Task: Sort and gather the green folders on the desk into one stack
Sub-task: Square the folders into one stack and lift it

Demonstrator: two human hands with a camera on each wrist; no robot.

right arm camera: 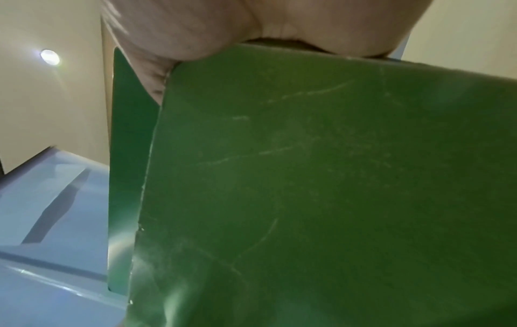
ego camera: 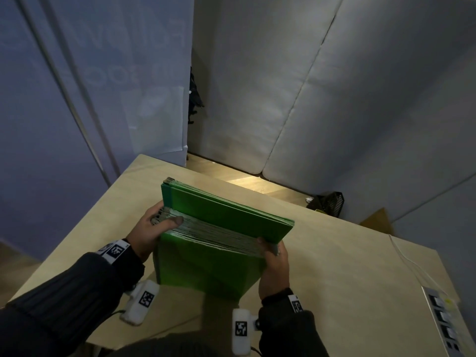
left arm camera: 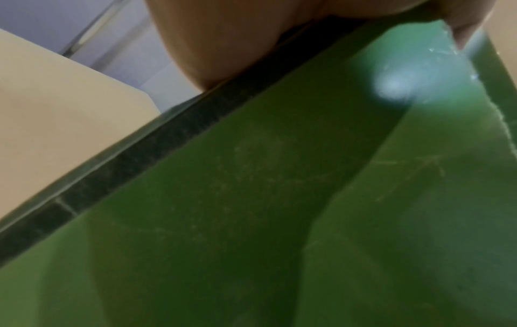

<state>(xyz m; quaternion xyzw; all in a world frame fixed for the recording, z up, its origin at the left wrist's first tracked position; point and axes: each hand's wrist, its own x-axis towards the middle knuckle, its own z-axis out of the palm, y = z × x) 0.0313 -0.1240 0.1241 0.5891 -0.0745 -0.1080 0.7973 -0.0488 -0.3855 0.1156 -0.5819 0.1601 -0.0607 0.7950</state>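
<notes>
Folders: green folders upright on bench, centre frame
Left grip: pinching folders' left end
Right grip: pinching right end

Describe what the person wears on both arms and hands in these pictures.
Both hands, the left hand and right hand, are bare, no gloves. Each arm has a dark ribbed sleeve down to the wrist. Each wrist carries a white band printed with black square code markings, plus a white boxy camera unit bearing the same kind of marking; a thin dark cable leaves the left unit.
</notes>
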